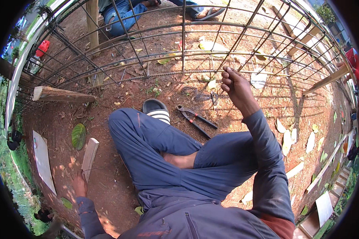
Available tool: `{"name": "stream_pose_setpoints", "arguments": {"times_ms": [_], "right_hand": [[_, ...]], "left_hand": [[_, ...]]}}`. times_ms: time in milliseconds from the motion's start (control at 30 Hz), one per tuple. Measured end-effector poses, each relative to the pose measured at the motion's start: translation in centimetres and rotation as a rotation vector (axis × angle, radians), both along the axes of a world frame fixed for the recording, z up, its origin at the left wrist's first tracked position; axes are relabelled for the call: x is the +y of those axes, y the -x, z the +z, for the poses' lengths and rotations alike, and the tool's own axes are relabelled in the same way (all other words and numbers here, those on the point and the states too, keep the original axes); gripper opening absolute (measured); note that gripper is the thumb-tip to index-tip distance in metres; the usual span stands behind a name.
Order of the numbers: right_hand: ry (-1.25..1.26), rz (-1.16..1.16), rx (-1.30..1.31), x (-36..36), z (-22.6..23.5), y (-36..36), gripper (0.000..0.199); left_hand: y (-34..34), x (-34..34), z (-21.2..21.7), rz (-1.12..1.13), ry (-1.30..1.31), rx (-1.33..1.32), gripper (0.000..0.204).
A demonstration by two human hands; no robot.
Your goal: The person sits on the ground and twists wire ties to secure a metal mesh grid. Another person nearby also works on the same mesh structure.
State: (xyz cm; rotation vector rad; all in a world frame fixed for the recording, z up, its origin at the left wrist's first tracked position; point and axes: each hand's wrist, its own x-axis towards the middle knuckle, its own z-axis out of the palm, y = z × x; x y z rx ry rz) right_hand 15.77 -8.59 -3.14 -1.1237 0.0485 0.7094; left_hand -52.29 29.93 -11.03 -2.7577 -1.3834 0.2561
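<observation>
The person sits cross-legged on red earth, and the rebar cage (183,51) arching over the ground ahead serves as the landmark for everything here.

Farthest from the cage, at the person's left side, the left hand (79,184) rests flat on the soil with fingers spread, holding nothing, its fingertips at the near end of a short wooden offcut (89,156). It works well as a brace, and keeping the weight there should steady the reach forward.

Closer to the cage, just past the raised knee, a striped sandal (157,110) covers the forward foot. Beside it on the ground lie the pincers (196,120), handles pointing back toward the person, within easy reach of the right side.

A little nearer the cage sits a small coil of tie wire (205,96), dark against the soil and hard to make out in detail.

At the cage itself, the right hand (234,84) is raised with its fingers curled loosely inward at the lowest horizontal bar; whether it pinches a strand of wire I cannot tell, since nothing shows clearly between the fingers. For a sound tie at that bar, the wire likely wants to be seated snug at a crossing before the pincers twist it.

Beyond the cage, another person's legs in jeans (121,16) rest on the ground.
</observation>
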Motion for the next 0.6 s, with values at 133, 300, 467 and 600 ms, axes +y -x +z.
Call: {"name": "stream_pose_setpoints", "arguments": {"times_ms": [133, 300, 467, 600], "right_hand": [[-0.092, 0.051, 0.067, 0.5, -1.8, 1.7, 0.017], [-0.105, 0.182, 0.037, 0.3, -2.5, 4.5, 0.019], [-0.167, 0.161, 0.049, -0.7, -1.7, 6.1, 0.016], [-0.217, 0.11, 0.093, -2.0, -2.4, 5.1, 0.015]], "left_hand": [[-4.1, -2.7, 4.0, 0.026, 0.086, -0.004, 0.058], [-28.9, -16.9, 13.2, -0.072, 0.298, -0.6, 0.055], [-46.3, -30.3, 9.4, -0.359, 0.658, -0.908, 0.038], [-49.3, -34.6, 7.1, -0.443, 0.473, -0.774, 0.03]]}}
